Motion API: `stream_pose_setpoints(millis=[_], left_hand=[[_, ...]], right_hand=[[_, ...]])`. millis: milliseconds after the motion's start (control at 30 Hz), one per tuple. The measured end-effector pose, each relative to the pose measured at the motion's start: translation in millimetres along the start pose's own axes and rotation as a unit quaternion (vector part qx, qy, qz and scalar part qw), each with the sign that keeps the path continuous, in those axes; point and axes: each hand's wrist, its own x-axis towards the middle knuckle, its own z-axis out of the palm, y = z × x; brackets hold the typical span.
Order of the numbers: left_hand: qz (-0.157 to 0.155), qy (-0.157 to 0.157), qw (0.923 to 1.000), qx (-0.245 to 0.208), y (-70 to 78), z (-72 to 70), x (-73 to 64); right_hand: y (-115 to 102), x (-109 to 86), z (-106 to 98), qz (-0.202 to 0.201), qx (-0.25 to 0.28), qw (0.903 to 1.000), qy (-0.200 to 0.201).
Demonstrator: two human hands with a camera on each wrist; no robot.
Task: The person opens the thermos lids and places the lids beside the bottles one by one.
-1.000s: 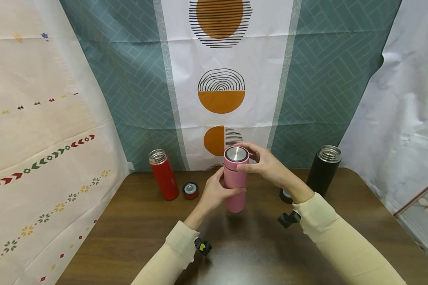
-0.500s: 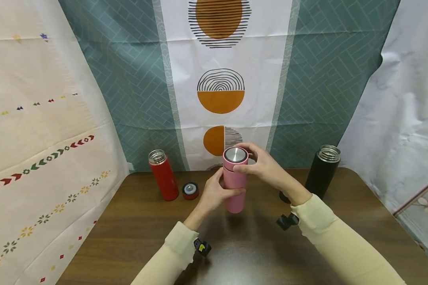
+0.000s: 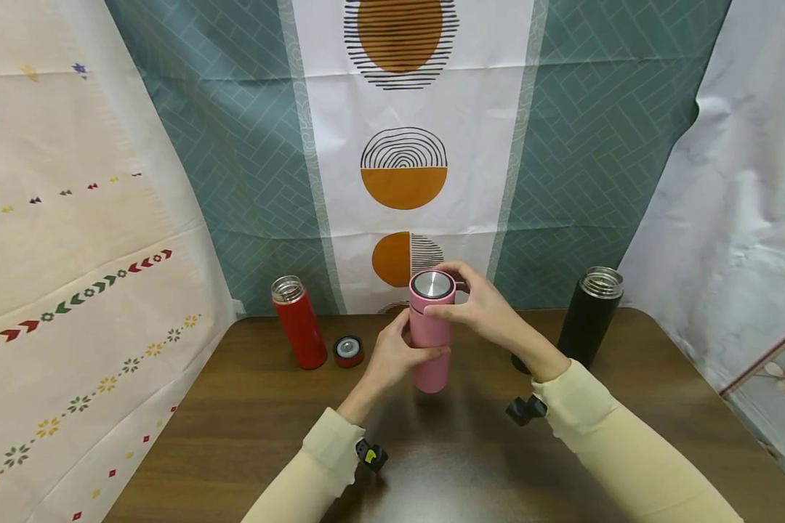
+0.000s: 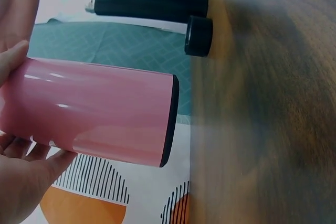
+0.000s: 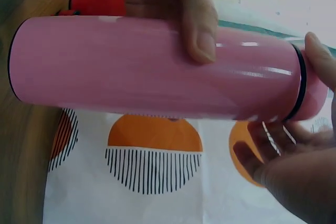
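Note:
A pink thermos bottle (image 3: pixel 430 331) is held roughly upright in front of the person, its base a little above the table in the left wrist view. My left hand (image 3: pixel 392 354) grips the body from the left, with the thumb across the front. Higher up, my right hand (image 3: pixel 490 309) holds the pink lid (image 3: pixel 432 285) with its silver top, thumb in front and fingers behind. The lid sits on the bottle, a dark ring showing between them in the right wrist view. Some fingers are hidden behind the bottle.
On the wooden table (image 3: pixel 235 436), an uncapped red bottle (image 3: pixel 301 325) stands at the left beside its red lid (image 3: pixel 349 351). At the right is an uncapped black bottle (image 3: pixel 589 319); its black lid (image 4: pixel 199 36) is partly behind my right wrist. Patterned cloths (image 3: pixel 248 181) hang behind.
The right thumb has shifted slightly left across the lid, and the right wrist has moved slightly left, covering more of the black lid. The left hand keeps its grip on the bottle.

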Motion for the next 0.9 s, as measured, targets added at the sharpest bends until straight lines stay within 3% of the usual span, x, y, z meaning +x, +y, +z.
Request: stream_pose_setpoints(millis=[233, 467, 533, 800, 900], left_hand=[[0.007, -0.004, 1.0, 0.001, 1.5, -0.5, -0.5], [0.003, 0.01, 0.9999, 0.013, -0.2, -1.0, 0.1], [0.003, 0.009, 0.9999, 0.014, -0.5, -1.0, 0.1], [0.004, -0.002, 0.9999, 0.015, 1.0, -2.7, -0.8], [0.005, -0.002, 0.9999, 0.014, 1.2, -2.7, -0.9]], right_hand=[[0.5, 2.2, -10.6, 0.003, 0.065, 0.9951, -0.075], [-4.7, 1.5, 1.8, -0.007, -0.049, 0.9988, 0.0], [-6.9, 1.6, 3.0, -0.004, -0.059, 0.9983, 0.006], [-6.0, 4.1, -8.6, 0.012, 0.012, 0.9976, -0.067], [-7.6, 3.7, -7.4, 0.004, -0.013, 0.9982, -0.058]])
